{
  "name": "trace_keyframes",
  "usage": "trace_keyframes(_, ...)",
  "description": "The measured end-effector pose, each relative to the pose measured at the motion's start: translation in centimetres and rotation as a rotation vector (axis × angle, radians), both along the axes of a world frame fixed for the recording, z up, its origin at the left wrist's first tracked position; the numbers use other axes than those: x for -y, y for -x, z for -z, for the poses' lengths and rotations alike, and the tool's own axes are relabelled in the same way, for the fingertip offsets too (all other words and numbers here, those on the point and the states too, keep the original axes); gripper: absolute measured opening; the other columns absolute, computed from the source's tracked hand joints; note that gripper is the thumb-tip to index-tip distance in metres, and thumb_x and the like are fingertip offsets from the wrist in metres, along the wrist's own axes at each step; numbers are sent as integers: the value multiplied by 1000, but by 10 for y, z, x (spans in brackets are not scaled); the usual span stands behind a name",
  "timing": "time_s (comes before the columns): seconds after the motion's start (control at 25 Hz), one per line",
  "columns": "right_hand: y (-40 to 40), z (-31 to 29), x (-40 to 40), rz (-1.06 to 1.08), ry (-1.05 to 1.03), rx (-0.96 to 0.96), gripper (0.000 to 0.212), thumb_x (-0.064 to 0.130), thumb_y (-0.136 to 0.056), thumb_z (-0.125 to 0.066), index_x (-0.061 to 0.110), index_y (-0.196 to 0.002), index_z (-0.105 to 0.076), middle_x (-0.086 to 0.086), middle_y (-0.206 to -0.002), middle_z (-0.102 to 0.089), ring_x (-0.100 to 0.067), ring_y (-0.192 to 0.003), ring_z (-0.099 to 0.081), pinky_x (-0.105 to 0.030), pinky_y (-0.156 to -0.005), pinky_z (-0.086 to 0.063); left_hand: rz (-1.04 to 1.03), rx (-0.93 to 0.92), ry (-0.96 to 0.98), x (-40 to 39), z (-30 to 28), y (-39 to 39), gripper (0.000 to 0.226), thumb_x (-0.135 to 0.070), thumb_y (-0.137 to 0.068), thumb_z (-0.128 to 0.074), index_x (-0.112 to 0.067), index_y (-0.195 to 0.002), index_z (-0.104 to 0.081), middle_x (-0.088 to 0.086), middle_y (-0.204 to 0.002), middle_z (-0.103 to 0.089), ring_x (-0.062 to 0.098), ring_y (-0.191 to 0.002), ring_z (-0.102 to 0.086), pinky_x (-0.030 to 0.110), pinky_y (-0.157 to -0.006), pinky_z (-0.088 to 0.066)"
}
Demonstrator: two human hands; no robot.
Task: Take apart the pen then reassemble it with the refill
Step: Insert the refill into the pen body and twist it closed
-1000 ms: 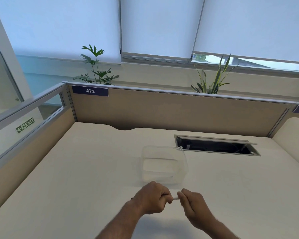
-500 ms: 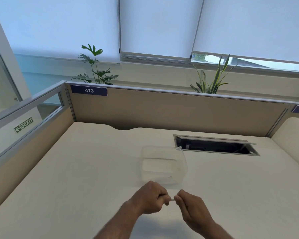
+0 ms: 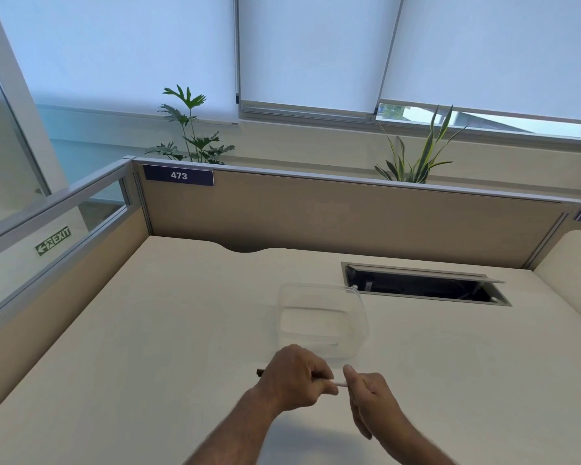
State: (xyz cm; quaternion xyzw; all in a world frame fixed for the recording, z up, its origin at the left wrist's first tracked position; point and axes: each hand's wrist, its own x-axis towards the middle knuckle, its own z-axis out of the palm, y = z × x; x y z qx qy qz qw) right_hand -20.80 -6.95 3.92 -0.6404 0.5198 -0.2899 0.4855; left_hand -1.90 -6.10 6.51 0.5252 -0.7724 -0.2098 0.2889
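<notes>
My left hand (image 3: 294, 377) is closed around the pen (image 3: 322, 380), whose dark end sticks out to the left of the fist at the wrist side. A thin pale piece of the pen (image 3: 339, 383) shows between the two hands. My right hand (image 3: 366, 394) pinches that pale end with its fingertips. Both hands hover low over the cream desk (image 3: 148, 364), just in front of a clear plastic container (image 3: 322, 317). Most of the pen is hidden inside my left fist.
The clear container stands on the desk right behind my hands. An open cable hatch (image 3: 423, 285) lies in the desk at the back right. Beige partition walls (image 3: 316, 223) close the desk at the back and left, with plants behind them.
My hands have drawn slightly apart, showing a bit more of the thin pale piece between them. The dark end of the pen now shows left of my left fist.
</notes>
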Motion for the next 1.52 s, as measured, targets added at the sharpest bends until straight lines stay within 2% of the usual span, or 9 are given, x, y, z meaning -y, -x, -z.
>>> trace_keyframes(0.24, 2, -3, 1, -14, -219, 96, 61, 45, -101, -44, 18, -46, -47, -3, -37, -37, -18, -30, -38, -21, -36, -34, -27, 72, 38, 1, 2, 0, 18, -41, -73, -74, -24, -80, -75, -6, -69, -74, 11, -60, -61, 22, -55, -46)
trace_keyframes(0.48, 5, 5, -1, 37, 265, 38, 42, 37, -98, -47, 14, -63, -50, -3, -42, -47, -14, -38, -48, -30, -44, -41, 21, 111, -30, -1, 0, 8, 26, -34, -88, -59, -16, -81, -76, 0, -74, -76, 15, -59, -61, 32, -59, -54)
trace_keyframes(0.6, 13, 6, 0, -10, 447, -68, 34, 23, -99, -51, 20, -66, -54, -3, -49, -54, -6, -42, -50, -31, -47, -43, 34, 30, -152, -2, -2, 8, 30, -30, -93, -54, -15, -74, -71, -1, -59, -67, 6, -44, -53, 28, -53, -51)
trace_keyframes(0.68, 16, 4, 1, -33, 558, -148, 33, 21, -96, -52, 21, -64, -51, 13, -49, -50, -1, -45, -46, -25, -48, -40, 45, -20, -257, -5, -2, 7, 33, -31, -94, -50, -14, -71, -66, -3, -52, -60, 7, -37, -51, 25, -45, -50)
trace_keyframes(0.88, 11, 1, 1, -73, 673, -180, 39, 15, -94, -53, 14, -57, -43, 7, -48, -34, -8, -43, -32, -28, -44, -30, 59, -81, -373, -7, -2, 8, 37, -31, -94, -46, -14, -66, -63, 2, -48, -57, 9, -33, -47, 20, -39, -45)
trace_keyframes(1.08, 1, 0, -1, -9, 490, -127, 50, 12, -100, -51, 22, -51, -56, 10, -45, -33, -3, -46, -27, -24, -47, -24, 70, -49, -246, -3, 0, 5, 35, -27, -94, -49, -15, -65, -65, -1, -52, -60, 6, -42, -48, 21, -47, -44)
trace_keyframes(1.16, -5, -3, -1, 51, 368, -88, 60, 15, -101, -49, 28, -43, -52, 10, -40, -31, -5, -43, -27, -26, -47, -25, 46, -28, -104, -1, 4, 5, 31, -26, -92, -54, -14, -67, -68, 2, -61, -67, 9, -50, -49, 23, -53, -43)
trace_keyframes(1.28, -12, -6, 0, 137, 130, 18, 60, 21, -103, -47, 18, -44, -39, 0, -37, -32, -14, -32, -28, -29, -43, -26, -9, -37, 42, -1, 7, 3, 23, -32, -86, -63, -16, -72, -70, 1, -61, -69, 12, -51, -51, 23, -51, -42)
trace_keyframes(1.52, -14, -7, -2, 167, -135, 120, 65, 31, -104, -43, 20, -40, -40, 0, -33, -35, -16, -26, -33, -17, -35, -24, -88, -18, 102, 1, 5, 1, 27, -46, -72, -77, -20, -76, -70, -6, -65, -72, 10, -58, -61, 27, -56, -51)
